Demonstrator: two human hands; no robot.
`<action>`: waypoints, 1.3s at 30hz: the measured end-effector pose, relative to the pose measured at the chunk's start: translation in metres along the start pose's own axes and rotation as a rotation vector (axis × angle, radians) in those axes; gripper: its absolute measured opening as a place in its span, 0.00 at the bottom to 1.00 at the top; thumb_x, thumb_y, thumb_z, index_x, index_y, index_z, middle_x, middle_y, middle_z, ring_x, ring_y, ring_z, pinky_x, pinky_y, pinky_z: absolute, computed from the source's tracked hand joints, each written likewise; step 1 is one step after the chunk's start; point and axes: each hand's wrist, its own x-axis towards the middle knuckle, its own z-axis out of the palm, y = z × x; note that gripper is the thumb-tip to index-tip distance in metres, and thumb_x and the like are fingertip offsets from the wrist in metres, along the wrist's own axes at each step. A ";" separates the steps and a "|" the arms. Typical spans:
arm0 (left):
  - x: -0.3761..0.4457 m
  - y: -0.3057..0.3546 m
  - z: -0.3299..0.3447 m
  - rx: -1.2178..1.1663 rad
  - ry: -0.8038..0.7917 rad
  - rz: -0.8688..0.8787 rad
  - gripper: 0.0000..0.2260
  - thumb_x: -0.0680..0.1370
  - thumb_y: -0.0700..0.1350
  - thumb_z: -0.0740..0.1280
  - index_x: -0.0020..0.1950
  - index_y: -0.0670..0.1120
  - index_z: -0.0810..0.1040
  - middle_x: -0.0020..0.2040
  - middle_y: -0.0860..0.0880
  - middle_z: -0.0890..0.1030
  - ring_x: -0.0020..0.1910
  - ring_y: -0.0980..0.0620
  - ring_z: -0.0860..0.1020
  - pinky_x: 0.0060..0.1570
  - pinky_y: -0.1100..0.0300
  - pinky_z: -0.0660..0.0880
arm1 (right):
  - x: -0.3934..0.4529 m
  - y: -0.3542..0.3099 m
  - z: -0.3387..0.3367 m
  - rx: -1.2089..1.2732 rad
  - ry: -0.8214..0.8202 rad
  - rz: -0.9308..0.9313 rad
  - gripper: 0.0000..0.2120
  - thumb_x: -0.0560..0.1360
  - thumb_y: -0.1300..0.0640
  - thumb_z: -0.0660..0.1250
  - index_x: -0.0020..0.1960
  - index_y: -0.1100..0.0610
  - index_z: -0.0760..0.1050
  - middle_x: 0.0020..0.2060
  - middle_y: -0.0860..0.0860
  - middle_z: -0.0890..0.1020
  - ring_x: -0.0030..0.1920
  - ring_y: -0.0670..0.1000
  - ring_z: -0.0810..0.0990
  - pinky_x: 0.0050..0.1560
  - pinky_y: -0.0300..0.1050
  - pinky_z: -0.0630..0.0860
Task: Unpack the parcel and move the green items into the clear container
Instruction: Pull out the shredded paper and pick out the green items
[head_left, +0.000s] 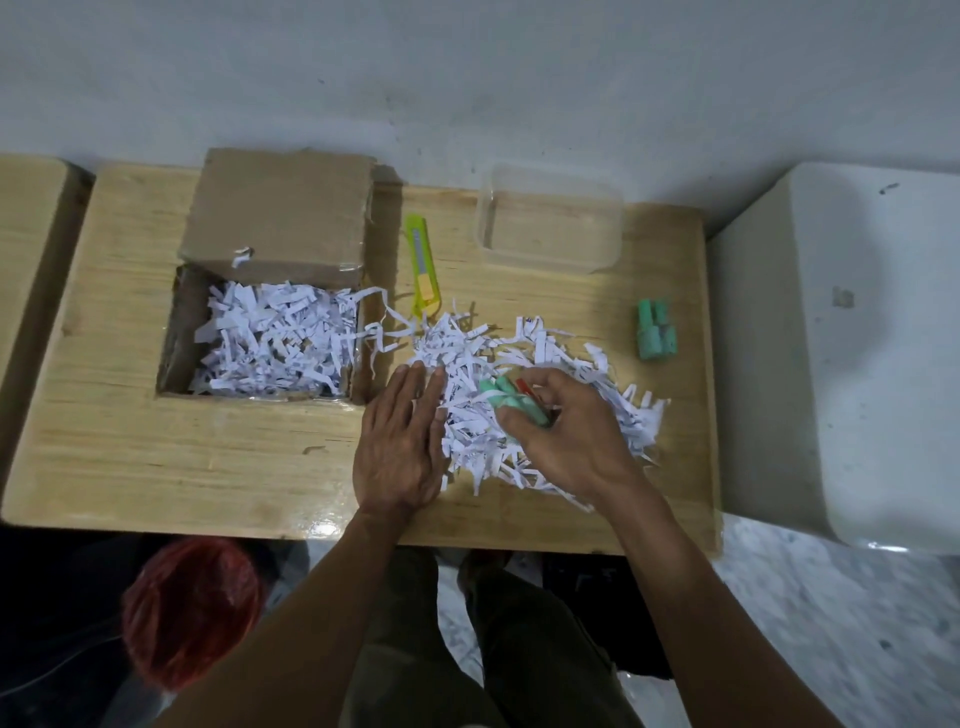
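The open cardboard parcel sits at the table's left, flap raised, full of white paper shreds. A second heap of shreds lies to its right. My right hand is closed on a few small green bottles and a red-tipped item on top of that heap. My left hand rests flat, fingers apart, on the heap's left edge. Two more green bottles lie on the table at the right. The clear container stands at the back, nothing in it.
A yellow-green utility knife lies between the parcel and the clear container. The wooden table ends near my body. A white cabinet stands to the right. A red mesh bag lies on the floor.
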 end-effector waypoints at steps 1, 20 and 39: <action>0.000 0.000 0.001 0.002 -0.001 -0.001 0.21 0.85 0.47 0.57 0.78 0.45 0.68 0.76 0.42 0.70 0.79 0.43 0.64 0.71 0.43 0.67 | -0.001 -0.001 -0.005 -0.040 -0.014 -0.001 0.14 0.73 0.50 0.71 0.58 0.48 0.75 0.49 0.40 0.79 0.45 0.42 0.80 0.46 0.40 0.78; -0.002 -0.002 0.001 -0.022 -0.014 -0.010 0.22 0.83 0.45 0.57 0.79 0.45 0.66 0.78 0.42 0.68 0.80 0.44 0.62 0.72 0.43 0.66 | 0.021 -0.012 -0.063 1.032 -0.215 0.103 0.21 0.81 0.49 0.55 0.62 0.61 0.76 0.54 0.63 0.82 0.44 0.57 0.82 0.50 0.48 0.74; -0.002 -0.001 0.000 -0.023 -0.039 -0.006 0.23 0.84 0.47 0.54 0.79 0.44 0.66 0.77 0.41 0.69 0.79 0.43 0.64 0.72 0.41 0.66 | 0.061 0.015 -0.076 0.142 0.541 -0.016 0.15 0.74 0.50 0.69 0.60 0.48 0.76 0.43 0.43 0.81 0.39 0.43 0.78 0.40 0.36 0.72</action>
